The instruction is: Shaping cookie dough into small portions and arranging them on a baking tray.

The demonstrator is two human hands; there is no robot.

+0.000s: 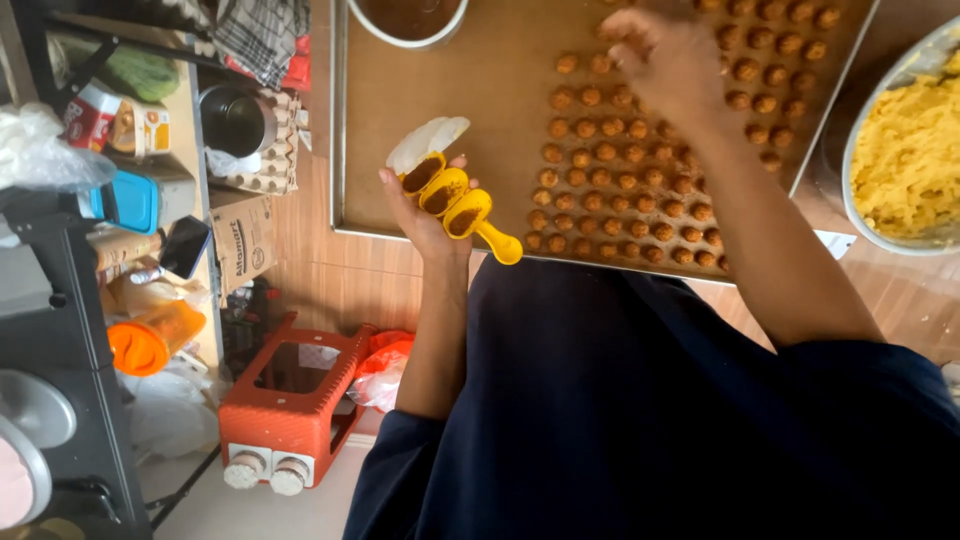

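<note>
Wood-grain flooring runs under a big metal tray (470,90) lined with brown paper, with a cluttered shelf (190,150) and an orange stool (290,400) off to the left. I see the left hand (425,215) curled shut around a yellow mould (455,200), a row of three little cups with a short handle poking out toward the lap; each cup looks coated dark inside, and a white flap sits at its far end. I'd judge the mould light and stiff, hard plastic, a bit greasy from the filling, so the grip belongs on the sides of the cups or the handle, never across the openings. The right hand (665,60) is blurred above the rows of small brown balls (620,180) on the tray; its fingers look bunched and pointing down, but I cannot tell whether they pinch anything. Those balls look soft and easily dented, so only a light fingertip pinch would suit them. A bowl (880,130) of yellow crumbly dough sits at the right, another bowl (410,25) at the tray's top edge
</note>
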